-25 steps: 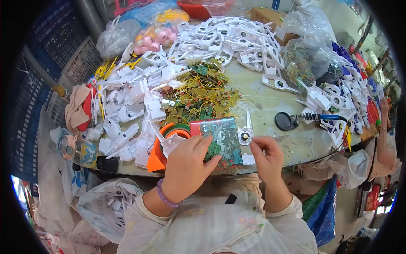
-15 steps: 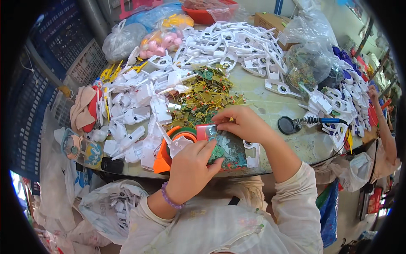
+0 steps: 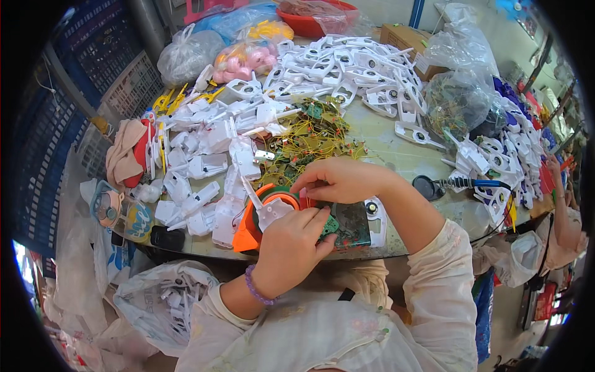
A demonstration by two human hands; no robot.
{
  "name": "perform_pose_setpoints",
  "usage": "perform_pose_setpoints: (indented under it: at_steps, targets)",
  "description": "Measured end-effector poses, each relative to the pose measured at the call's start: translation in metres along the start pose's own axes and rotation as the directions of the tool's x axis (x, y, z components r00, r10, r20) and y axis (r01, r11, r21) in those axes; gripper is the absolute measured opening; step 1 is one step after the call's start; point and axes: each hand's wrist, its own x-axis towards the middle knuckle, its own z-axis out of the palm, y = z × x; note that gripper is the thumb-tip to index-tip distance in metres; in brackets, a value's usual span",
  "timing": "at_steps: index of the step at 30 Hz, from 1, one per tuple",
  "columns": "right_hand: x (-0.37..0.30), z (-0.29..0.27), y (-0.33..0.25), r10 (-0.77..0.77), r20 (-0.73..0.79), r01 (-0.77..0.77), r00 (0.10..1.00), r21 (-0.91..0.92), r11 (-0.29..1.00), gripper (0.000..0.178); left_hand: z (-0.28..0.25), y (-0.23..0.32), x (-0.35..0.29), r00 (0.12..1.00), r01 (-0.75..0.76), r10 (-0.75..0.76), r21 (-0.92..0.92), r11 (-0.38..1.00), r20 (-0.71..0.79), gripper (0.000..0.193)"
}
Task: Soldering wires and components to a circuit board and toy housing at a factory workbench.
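My left hand (image 3: 292, 245), with a purple bead bracelet at the wrist, has its fingers closed on a green circuit board (image 3: 330, 227) at the table's front edge. My right hand (image 3: 347, 180) reaches in from the right, thumb and fingertips pinched together over the board's far side. A thin wire seems to be in that pinch, too fine to be sure. Against the left hand's knuckles a white plastic part (image 3: 273, 209) lies over an orange ring-shaped holder (image 3: 245, 230); whether the hand touches it I cannot tell. Under the board sits a dark flat block (image 3: 353, 224).
Wired circuit boards (image 3: 310, 146) are heaped beyond my hands. White plastic shells (image 3: 195, 164) lie left, white ring-ended parts (image 3: 353, 68) at the back. A soldering iron (image 3: 474, 183) rests in its stand at right. A bottle (image 3: 127, 214) is at left; another person's arm (image 3: 561, 198) shows far right.
My right hand has shifted left and slightly down, nearer the left hand's fingertips. The left hand still holds the circuit board. The whole view has shifted a little.
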Motion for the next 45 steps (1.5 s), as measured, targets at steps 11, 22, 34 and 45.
perform_pose_setpoints:
  at_steps: [11,22,34,45]
  targets:
    - [-0.007,0.006,0.001,-0.076,-0.283,0.062,0.956,-0.059,0.996,0.012,-0.007,-0.002,-0.003,0.991,-0.005,0.003,-0.018,1.0,-0.132,0.037]
    - [-0.025,0.019,-0.045,-0.469,-0.486,0.368,0.738,-0.294,0.882,0.016,-0.015,-0.025,0.01,0.934,0.067,-0.274,-0.64,0.765,-0.23,0.025]
    - [-0.12,0.083,0.038,0.239,-0.831,-0.542,0.502,-0.087,0.836,0.019,-0.014,-0.033,-0.012,0.841,0.266,-0.54,-0.864,0.427,-0.007,0.013]
    - [-0.132,0.08,0.004,0.384,-0.84,-0.093,0.385,0.378,0.921,0.045,-0.005,-0.021,-0.007,0.901,0.193,-0.412,-0.724,0.663,-0.136,0.014]
